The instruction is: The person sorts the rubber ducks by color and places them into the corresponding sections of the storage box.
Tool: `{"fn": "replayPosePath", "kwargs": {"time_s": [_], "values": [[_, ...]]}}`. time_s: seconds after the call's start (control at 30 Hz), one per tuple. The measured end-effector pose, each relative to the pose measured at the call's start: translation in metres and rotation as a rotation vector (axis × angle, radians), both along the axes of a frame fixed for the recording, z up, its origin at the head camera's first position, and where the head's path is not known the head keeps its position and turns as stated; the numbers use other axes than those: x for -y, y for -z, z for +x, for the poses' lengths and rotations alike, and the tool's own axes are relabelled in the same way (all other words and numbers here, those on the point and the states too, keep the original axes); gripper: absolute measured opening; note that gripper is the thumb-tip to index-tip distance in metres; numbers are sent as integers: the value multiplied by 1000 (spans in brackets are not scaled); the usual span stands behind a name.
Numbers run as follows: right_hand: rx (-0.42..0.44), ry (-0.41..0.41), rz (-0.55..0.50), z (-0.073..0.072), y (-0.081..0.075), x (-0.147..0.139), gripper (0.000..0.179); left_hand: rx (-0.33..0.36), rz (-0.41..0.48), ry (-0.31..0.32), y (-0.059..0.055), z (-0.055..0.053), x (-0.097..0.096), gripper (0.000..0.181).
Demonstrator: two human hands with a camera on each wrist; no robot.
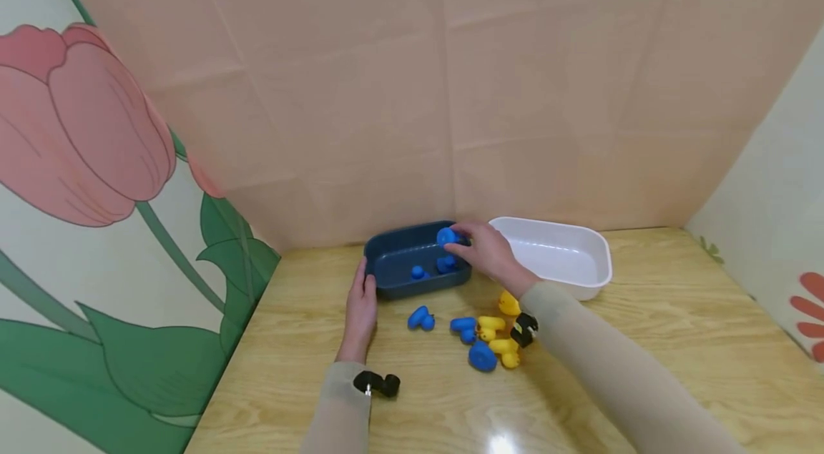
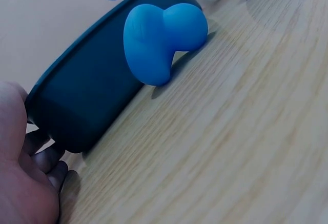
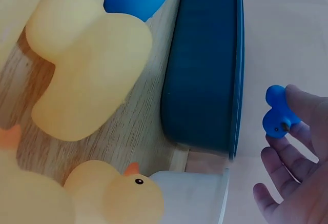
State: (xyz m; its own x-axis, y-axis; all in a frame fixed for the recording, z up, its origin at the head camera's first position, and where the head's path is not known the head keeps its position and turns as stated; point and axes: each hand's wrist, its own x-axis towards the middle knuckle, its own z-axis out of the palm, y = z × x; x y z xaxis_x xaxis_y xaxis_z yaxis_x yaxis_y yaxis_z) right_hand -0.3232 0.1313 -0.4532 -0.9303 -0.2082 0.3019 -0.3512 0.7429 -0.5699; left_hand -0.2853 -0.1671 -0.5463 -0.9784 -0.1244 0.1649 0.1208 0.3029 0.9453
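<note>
My right hand (image 1: 487, 250) pinches a small blue toy duck (image 1: 447, 236) between thumb and fingers, above the right part of a dark blue basin (image 1: 421, 292). In the right wrist view the duck (image 3: 277, 111) shows its eye and beak, clear of the basin's rim. My left hand (image 1: 362, 311) holds the basin's left end; in the left wrist view the thumb lies near the rim and curled fingers (image 2: 48, 157) sit low against the wall. Inside the basin are two blue ducks, one on the right (image 1: 445, 264) and one nearer the middle (image 1: 418, 273).
A white basin (image 1: 601, 261) stands to the right, partly behind my right hand. On the wooden table before the basins lie several blue ducks (image 1: 482, 356) and yellow ducks (image 1: 508, 304), some touching. One blue duck (image 1: 421, 318) lies apart on the left. A pink-beige sheet hangs behind.
</note>
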Motion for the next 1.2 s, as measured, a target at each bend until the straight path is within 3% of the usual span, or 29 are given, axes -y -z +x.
{"fn": "replayPosePath", "kwargs": {"time_s": [0.47, 0.73, 0.97, 1.2], "values": [[85, 21, -18, -5, 1, -1, 54, -6, 2, -3, 3, -2, -1, 55], [68, 11, -10, -7, 1, 0, 50, 6, -6, -4, 3, -1, 0, 55], [64, 0, -13, 2, -3, 3, 50, 0, -6, 3, 2, -1, 0, 55], [32, -35, -21, 20, -6, 9, 48, 12, -6, 2, 0, 0, -1, 56]]}}
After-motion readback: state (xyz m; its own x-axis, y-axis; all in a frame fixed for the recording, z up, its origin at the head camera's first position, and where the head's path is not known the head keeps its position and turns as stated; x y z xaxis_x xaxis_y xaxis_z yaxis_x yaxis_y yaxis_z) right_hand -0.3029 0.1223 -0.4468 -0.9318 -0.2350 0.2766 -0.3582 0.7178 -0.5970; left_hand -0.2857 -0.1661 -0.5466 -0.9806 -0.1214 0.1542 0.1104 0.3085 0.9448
